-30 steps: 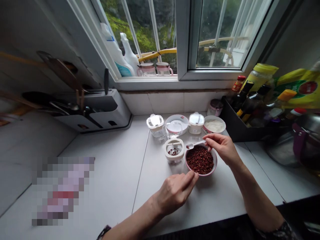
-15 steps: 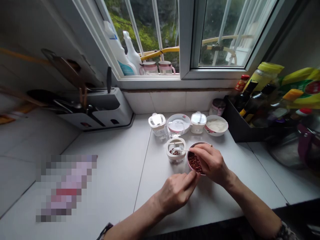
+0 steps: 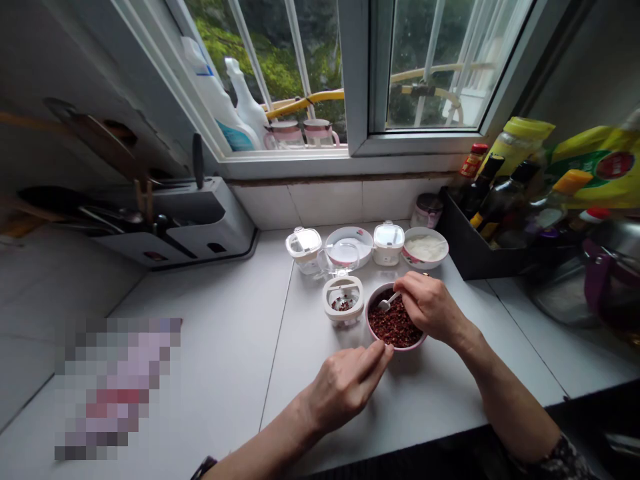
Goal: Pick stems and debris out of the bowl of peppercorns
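My right hand (image 3: 434,305) pinches the handle of a small white spoon (image 3: 384,305), its bowl end over the dark red-brown dried spice (image 3: 395,325) that fills a pink-rimmed bowl (image 3: 411,348). Whether the spoon touches the spice is hard to tell. The fingers of my left hand (image 3: 345,385) are pinched at the bowl's near left rim. Just left of the bowl stands a seasoning jar (image 3: 343,316) with its clear lid raised; a little of the same spice lies inside.
Behind are two lidded jars (image 3: 303,250) (image 3: 389,244), a bowl of white grains (image 3: 349,251) and a bowl of pale powder (image 3: 425,249). A black box of bottles (image 3: 480,257) stands right, a utensil holder (image 3: 215,227) left. A blurred-out patch (image 3: 120,387) covers something at left.
My right hand has moved the spoon from over the open jar back to the spice bowl. My left hand stays at the rim. The whole view has shifted slightly.
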{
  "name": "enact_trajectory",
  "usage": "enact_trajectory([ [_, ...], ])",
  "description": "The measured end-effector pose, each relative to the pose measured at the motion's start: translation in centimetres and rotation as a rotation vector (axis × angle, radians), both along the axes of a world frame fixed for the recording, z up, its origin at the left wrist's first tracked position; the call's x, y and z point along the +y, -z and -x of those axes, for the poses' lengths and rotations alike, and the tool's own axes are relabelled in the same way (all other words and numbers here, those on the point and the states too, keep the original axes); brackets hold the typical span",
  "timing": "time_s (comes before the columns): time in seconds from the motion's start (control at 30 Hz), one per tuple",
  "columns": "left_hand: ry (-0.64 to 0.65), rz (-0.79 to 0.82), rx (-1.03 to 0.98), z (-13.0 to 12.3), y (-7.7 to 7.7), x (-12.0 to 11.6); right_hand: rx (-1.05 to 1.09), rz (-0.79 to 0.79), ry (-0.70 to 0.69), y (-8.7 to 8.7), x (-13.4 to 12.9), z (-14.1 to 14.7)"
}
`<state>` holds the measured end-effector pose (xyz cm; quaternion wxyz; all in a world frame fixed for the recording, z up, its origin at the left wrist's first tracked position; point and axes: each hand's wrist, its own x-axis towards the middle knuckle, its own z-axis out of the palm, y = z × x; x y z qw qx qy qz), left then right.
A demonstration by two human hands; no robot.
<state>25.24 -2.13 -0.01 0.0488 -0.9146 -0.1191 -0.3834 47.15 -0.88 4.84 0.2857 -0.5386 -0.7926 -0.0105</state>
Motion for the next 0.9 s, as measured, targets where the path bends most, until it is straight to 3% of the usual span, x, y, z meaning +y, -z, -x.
enact_trajectory([
  [0.27,0.000,-0.003,0.008,0.07,0.12,-0.01,0.166,0.065,0.082,0.37,0.23,-0.29],
  [0.47,0.008,-0.011,-0.001,0.01,0.07,-0.01,0.188,0.121,0.050,0.15,0.18,-0.15],
  [0.9,0.010,-0.006,-0.014,-0.04,0.23,0.07,0.233,0.079,0.089,-0.01,0.16,-0.40],
])
